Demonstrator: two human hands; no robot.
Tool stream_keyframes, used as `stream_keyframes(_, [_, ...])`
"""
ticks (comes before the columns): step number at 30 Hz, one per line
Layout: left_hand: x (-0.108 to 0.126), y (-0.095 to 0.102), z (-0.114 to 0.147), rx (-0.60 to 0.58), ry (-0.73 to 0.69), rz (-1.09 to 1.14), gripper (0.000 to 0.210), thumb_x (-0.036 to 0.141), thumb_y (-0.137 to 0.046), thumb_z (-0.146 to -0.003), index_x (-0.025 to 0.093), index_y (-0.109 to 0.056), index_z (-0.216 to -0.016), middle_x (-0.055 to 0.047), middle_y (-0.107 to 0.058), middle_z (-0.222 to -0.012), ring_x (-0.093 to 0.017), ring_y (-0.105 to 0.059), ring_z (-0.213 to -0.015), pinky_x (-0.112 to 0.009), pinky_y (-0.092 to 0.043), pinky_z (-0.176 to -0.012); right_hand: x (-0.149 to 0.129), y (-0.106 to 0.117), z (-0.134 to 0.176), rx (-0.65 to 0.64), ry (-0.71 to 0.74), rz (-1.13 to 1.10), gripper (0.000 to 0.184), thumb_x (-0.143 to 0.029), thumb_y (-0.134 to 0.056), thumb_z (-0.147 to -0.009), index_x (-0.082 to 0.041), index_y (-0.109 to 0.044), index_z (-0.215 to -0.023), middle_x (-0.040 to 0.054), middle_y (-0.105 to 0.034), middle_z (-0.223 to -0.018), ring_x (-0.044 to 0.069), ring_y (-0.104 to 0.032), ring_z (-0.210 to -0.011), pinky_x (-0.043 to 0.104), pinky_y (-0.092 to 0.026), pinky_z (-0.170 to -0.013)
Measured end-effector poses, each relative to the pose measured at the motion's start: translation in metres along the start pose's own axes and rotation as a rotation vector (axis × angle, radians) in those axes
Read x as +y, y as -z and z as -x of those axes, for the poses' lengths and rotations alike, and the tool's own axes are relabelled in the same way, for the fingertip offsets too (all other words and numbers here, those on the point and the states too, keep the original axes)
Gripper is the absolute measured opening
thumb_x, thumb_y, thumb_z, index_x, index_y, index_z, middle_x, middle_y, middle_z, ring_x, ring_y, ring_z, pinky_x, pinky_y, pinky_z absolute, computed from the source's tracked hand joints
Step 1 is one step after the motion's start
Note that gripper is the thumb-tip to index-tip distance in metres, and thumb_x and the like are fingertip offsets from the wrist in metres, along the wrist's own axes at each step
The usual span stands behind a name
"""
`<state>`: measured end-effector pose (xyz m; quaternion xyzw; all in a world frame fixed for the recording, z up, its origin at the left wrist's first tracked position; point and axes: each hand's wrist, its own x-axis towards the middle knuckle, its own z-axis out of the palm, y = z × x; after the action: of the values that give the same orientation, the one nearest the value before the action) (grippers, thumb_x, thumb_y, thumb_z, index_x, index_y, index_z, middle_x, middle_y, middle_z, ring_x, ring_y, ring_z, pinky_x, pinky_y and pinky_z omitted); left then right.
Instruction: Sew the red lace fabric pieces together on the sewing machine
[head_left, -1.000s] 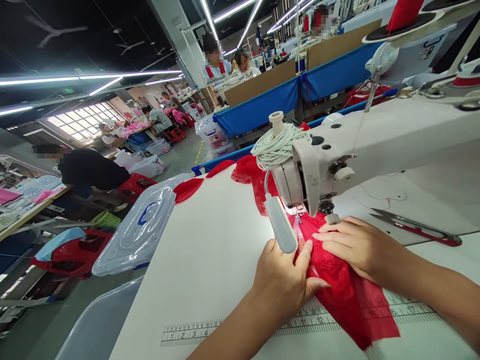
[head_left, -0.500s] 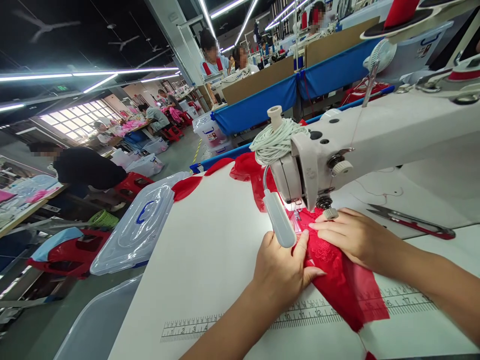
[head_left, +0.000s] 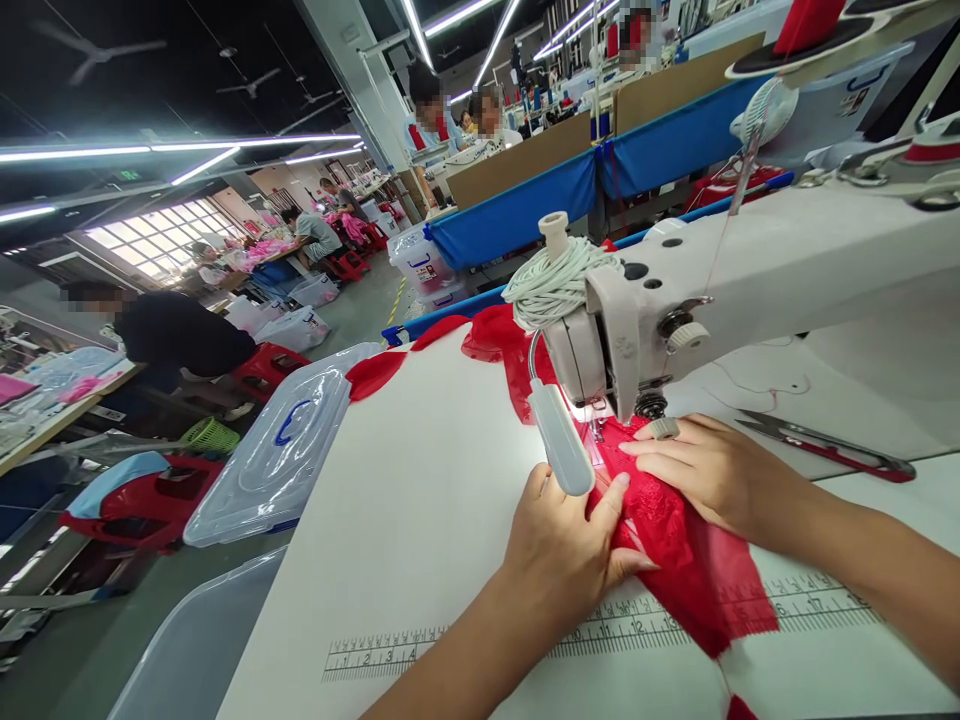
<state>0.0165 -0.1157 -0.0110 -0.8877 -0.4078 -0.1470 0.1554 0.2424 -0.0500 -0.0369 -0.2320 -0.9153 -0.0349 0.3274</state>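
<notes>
Red lace fabric (head_left: pixel 649 500) with a sheer edge lies under the needle area of a white sewing machine (head_left: pixel 780 270). My left hand (head_left: pixel 559 545) grips the fabric's left side, thumb and forefinger on it, other fingers partly behind a small grey lamp (head_left: pixel 562 440). On the lace's right side rests my right hand (head_left: pixel 712 470), flat with fingers stretched, close to the presser foot (head_left: pixel 598 428). From the fabric's near corner a thread runs to another red piece (head_left: pixel 741 708) at the bottom edge.
Thread snips (head_left: pixel 832 445) lie right of my right hand. A printed ruler (head_left: pixel 600 635) crosses the white table. More red fabric (head_left: pixel 491 335) trails along the far edge. A lidded clear plastic box (head_left: pixel 262 450) stands to the left. Several people sit at other tables.
My left thumb and forefinger have shifted slightly toward me and to the right on the fabric. My right hand stays nearly in place. The view has moved a little.
</notes>
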Motion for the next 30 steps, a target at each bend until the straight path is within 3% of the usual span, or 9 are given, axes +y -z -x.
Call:
stream_keyframes(6, [0.0017, -0.0014, 0.0002, 0.044, 0.005, 0.007, 0.069, 0.07, -0.033, -0.098, 0.018, -0.068, -0.126, -0.018, -0.069, -0.112, -0.027, -0.063, -0.089, -0.039, -0.046, -0.077, -0.0015, 0.0041, -0.0065, 0.005, 0.003, -0.006, 0.031, 0.0, -0.042, -0.09, -0.017, -0.068, -0.092, 0.0054, -0.072, -0.083, 0.022, -0.057, -0.089, 0.034, -0.039, -0.07])
stream_keyframes(14, [0.0021, -0.0034, -0.0006, 0.052, 0.034, 0.001, 0.072, 0.071, -0.031, -0.098, 0.017, -0.068, -0.128, -0.019, -0.07, -0.11, -0.028, -0.063, -0.09, -0.038, -0.045, -0.074, -0.002, 0.007, -0.0075, -0.035, -0.025, -0.008, 0.034, -0.007, -0.035, -0.099, -0.017, -0.067, -0.09, 0.006, -0.069, -0.08, 0.022, -0.057, -0.094, 0.034, -0.039, -0.071])
stream_keyframes(23, [0.0022, -0.0043, -0.0001, 0.0, 0.047, -0.009, 0.071, 0.071, -0.035, -0.097, 0.017, -0.065, -0.131, -0.015, -0.069, -0.092, -0.029, -0.062, -0.092, -0.039, -0.045, -0.078, 0.0018, 0.0084, -0.0078, -0.065, 0.005, 0.007, 0.033, -0.012, -0.037, -0.1, -0.016, -0.07, -0.099, 0.0085, -0.072, -0.088, 0.023, -0.059, -0.099, 0.034, -0.045, -0.072])
stream_keyframes(30, [0.002, -0.0063, 0.0005, 0.001, 0.04, -0.023, 0.072, 0.072, -0.036, -0.096, 0.017, -0.064, -0.133, -0.017, -0.07, -0.102, -0.029, -0.062, -0.093, -0.04, -0.045, -0.08, 0.0022, 0.0064, -0.007, -0.046, 0.007, 0.01, 0.033, -0.013, -0.038, -0.1, -0.015, -0.07, -0.104, 0.0106, -0.073, -0.092, 0.023, -0.059, -0.096, 0.034, -0.048, -0.073])
